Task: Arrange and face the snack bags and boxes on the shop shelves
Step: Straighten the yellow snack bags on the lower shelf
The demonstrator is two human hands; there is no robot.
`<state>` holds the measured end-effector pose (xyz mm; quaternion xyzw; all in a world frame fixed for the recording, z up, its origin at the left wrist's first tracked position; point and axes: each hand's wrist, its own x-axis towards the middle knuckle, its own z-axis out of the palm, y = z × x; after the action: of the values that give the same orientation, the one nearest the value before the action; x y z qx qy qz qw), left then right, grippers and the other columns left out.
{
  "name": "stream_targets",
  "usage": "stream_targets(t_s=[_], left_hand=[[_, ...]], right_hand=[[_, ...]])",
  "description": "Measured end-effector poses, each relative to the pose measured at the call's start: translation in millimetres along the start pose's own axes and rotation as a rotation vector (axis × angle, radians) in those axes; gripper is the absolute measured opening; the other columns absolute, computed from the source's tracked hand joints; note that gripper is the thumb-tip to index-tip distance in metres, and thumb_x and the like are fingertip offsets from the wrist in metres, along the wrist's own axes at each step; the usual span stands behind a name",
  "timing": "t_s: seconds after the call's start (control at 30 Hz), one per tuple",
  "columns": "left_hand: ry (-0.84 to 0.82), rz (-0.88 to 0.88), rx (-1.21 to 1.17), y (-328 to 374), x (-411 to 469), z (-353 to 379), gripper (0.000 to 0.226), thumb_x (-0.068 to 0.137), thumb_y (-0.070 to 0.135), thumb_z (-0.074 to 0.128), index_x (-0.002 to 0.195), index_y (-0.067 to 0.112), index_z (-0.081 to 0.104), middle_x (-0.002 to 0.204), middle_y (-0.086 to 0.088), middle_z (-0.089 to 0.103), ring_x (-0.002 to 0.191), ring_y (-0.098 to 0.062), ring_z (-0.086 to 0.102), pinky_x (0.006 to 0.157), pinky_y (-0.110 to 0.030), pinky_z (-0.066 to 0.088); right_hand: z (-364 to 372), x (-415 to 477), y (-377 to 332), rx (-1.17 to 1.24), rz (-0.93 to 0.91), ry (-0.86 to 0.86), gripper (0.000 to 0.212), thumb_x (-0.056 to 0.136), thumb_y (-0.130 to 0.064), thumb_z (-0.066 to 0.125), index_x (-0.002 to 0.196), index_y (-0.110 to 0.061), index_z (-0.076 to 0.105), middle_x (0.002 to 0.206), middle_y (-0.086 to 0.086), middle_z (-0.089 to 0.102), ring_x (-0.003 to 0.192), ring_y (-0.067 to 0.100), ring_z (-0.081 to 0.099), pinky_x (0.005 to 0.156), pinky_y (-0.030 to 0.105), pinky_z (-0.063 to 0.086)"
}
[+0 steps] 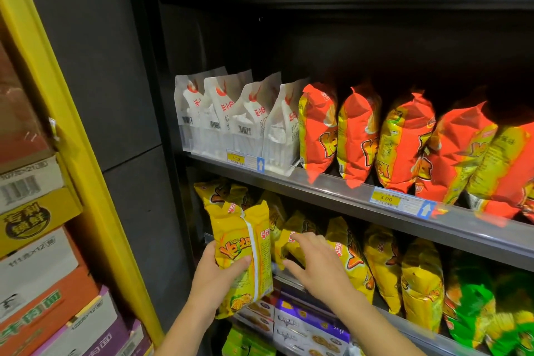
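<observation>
My left hand (221,270) grips a yellow snack bag (245,251) upright in front of the left end of the lower shelf. My right hand (313,263) reaches in beside it with fingers spread, its fingertips touching another yellow bag (291,243) lying further back. More yellow bags (384,266) stand in a row to the right on that shelf. On the shelf above stand white pouches (228,121) at the left and orange-red bags (358,136) to their right.
Green bags (468,306) fill the right end of the lower shelf. Purple and white boxes (306,329) sit on the shelf below. A yellow frame (86,182) and stacked cartons (37,269) stand at the left. Price rails (387,199) edge each shelf.
</observation>
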<state>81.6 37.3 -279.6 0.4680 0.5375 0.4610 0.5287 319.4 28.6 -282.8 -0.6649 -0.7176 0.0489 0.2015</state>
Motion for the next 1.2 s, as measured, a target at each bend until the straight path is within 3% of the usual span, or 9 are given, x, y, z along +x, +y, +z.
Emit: stream_targets(t_s=[0.1,0.17,0.3,0.47,0.63,0.8,0.93,1.1,1.2], left_hand=[[0.006,-0.015,0.010,-2,5,3,0.054,0.082,0.025,0.089,0.127,0.030,0.060,0.112,0.007,0.076,0.101,-0.012,0.074,0.077,-0.030,0.058],[0.007,-0.020,0.008,-3,10,5,0.054,0.082,0.024,0.089,0.127,0.030,0.059,0.112,0.007,0.075,0.101,-0.012,0.073,0.077,-0.029,0.058],[0.001,-0.026,0.013,-8,20,10,0.058,0.080,0.027,0.091,0.128,0.031,0.059,0.113,0.006,0.076,0.103,-0.014,0.073,0.084,-0.036,0.059],[-0.018,-0.031,0.024,-14,33,18,0.055,0.079,0.030,0.091,0.125,0.033,0.061,0.110,0.008,0.077,0.103,-0.015,0.073,0.092,-0.044,0.060],[-0.039,-0.031,0.036,-15,42,24,0.059,0.079,0.030,0.091,0.129,0.032,0.060,0.113,0.008,0.076,0.104,-0.015,0.073,0.095,-0.046,0.061],[-0.053,-0.025,0.033,-18,49,29,0.069,0.077,0.032,0.091,0.136,0.029,0.057,0.118,0.006,0.075,0.107,-0.018,0.073,0.096,-0.050,0.060],[-0.041,0.025,0.049,-20,51,35,0.072,0.077,0.036,0.091,0.139,0.031,0.054,0.121,0.007,0.072,0.110,-0.017,0.071,0.097,-0.049,0.060],[-0.032,0.064,0.049,-20,52,54,0.082,0.076,0.045,0.091,0.143,0.033,0.047,0.129,0.008,0.067,0.116,-0.017,0.067,0.101,-0.049,0.057],[-0.037,0.106,0.034,-18,50,70,0.070,0.083,0.036,0.088,0.139,0.033,0.045,0.123,0.012,0.065,0.116,-0.015,0.064,0.099,-0.041,0.055]], right_hand=[[12,17,6,-0.323,-0.077,0.048,0.071,0.089,-0.060,0.069,0.148,-0.024,0.053,0.143,-0.001,0.059,0.127,0.025,0.056,0.105,0.041,0.048],[14,27,7,-0.410,-0.066,0.013,0.077,0.092,-0.058,0.067,0.156,-0.023,0.042,0.148,0.005,0.054,0.130,0.030,0.054,0.106,0.045,0.045],[12,41,9,-0.459,-0.020,-0.122,0.082,0.101,-0.052,0.058,0.165,-0.024,0.016,0.152,0.008,0.049,0.136,0.031,0.051,0.104,0.043,0.046],[25,49,17,-0.505,-0.016,-0.177,0.077,0.103,-0.043,0.058,0.164,-0.024,0.014,0.146,0.010,0.053,0.128,0.032,0.058,0.094,0.041,0.051],[38,49,21,-0.480,-0.008,-0.162,0.074,0.104,-0.017,0.057,0.164,-0.024,0.015,0.149,0.012,0.050,0.130,0.034,0.056,0.098,0.043,0.049],[35,45,21,-0.459,0.003,-0.131,0.072,0.104,-0.013,0.056,0.164,-0.023,0.017,0.150,0.014,0.049,0.132,0.035,0.055,0.102,0.044,0.048],[30,37,27,-0.490,0.000,-0.058,0.068,0.102,-0.014,0.059,0.161,-0.024,0.026,0.139,0.012,0.058,0.122,0.034,0.062,0.095,0.044,0.052],[18,23,37,-0.487,0.050,-0.006,0.071,0.086,-0.015,0.078,0.150,-0.023,0.048,0.109,0.007,0.070,0.093,0.030,0.072,0.075,0.041,0.056],[12,17,48,-0.526,0.105,0.031,0.078,0.053,-0.018,0.099,0.126,-0.023,0.070,0.080,0.000,0.070,0.064,0.023,0.069,0.053,0.035,0.054]])
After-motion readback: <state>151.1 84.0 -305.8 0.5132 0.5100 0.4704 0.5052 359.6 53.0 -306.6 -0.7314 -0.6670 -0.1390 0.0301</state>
